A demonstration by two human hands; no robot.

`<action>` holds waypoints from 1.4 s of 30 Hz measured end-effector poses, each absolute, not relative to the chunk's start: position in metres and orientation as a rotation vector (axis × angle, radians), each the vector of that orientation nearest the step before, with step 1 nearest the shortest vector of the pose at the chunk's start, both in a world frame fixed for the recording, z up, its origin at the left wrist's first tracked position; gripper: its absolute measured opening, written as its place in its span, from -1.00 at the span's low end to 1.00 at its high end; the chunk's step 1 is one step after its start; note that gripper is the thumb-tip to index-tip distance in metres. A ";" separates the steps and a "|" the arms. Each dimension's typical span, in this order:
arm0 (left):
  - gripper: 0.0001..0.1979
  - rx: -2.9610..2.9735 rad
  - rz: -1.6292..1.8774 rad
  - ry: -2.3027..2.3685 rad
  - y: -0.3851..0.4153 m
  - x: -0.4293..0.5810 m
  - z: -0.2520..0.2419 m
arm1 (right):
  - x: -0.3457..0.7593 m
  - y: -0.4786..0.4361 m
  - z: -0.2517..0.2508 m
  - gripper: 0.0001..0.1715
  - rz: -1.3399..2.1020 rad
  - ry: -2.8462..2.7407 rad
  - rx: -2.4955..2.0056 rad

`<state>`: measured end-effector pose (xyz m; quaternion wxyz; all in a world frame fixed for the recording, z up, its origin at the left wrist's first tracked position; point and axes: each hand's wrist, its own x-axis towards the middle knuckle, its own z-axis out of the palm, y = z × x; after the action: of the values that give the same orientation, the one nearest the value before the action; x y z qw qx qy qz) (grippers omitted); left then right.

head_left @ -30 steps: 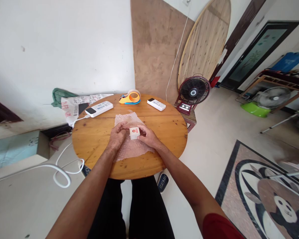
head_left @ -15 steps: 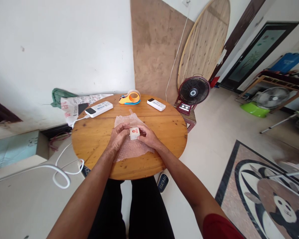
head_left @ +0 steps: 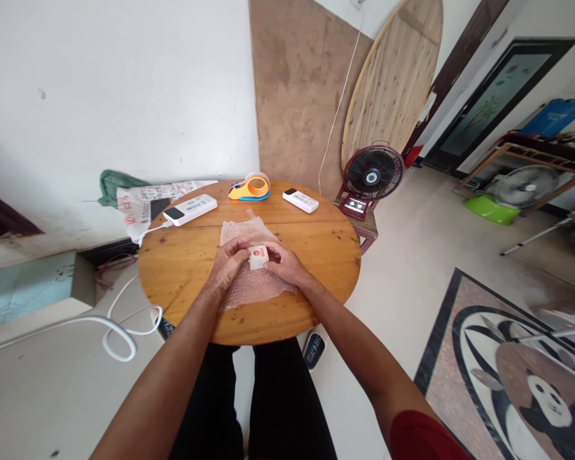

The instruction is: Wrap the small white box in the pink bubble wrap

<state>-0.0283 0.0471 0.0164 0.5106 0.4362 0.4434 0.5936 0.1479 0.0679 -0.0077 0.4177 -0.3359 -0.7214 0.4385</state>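
Note:
A small white box with a red label (head_left: 258, 257) stands on a sheet of pinkish bubble wrap (head_left: 253, 284) in the middle of a round wooden table (head_left: 182, 255). My left hand (head_left: 227, 262) grips the box's left side with curled fingers. My right hand (head_left: 285, 263) holds its right side the same way. Both hands rest on the bubble wrap.
At the table's far edge lie an orange tape dispenser (head_left: 251, 187), a white remote (head_left: 301, 200) and a white power bank (head_left: 190, 209) with a cable trailing to the floor. A printed bag (head_left: 138, 201) hangs at the left edge. A red fan (head_left: 372, 174) stands right of the table.
Almost nothing differs; my hands stay on the box, and my left fingers have shifted slightly against its side.

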 end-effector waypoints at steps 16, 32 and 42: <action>-0.60 1.074 1.417 1.089 0.047 -0.027 0.016 | 0.148 0.070 -0.012 -0.36 1.056 -1.816 -0.899; -0.61 1.129 1.397 1.114 0.045 -0.027 0.017 | 0.148 0.068 -0.011 -0.32 1.123 -1.792 -0.893; -0.64 1.168 1.361 1.357 0.047 -0.031 0.028 | 0.152 0.068 0.008 -0.50 1.255 -1.397 -1.054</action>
<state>-0.0311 0.0466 0.0280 0.4318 0.4684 0.5443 0.5457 0.1524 0.0678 0.0082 0.4742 -0.4311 -0.5710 0.5131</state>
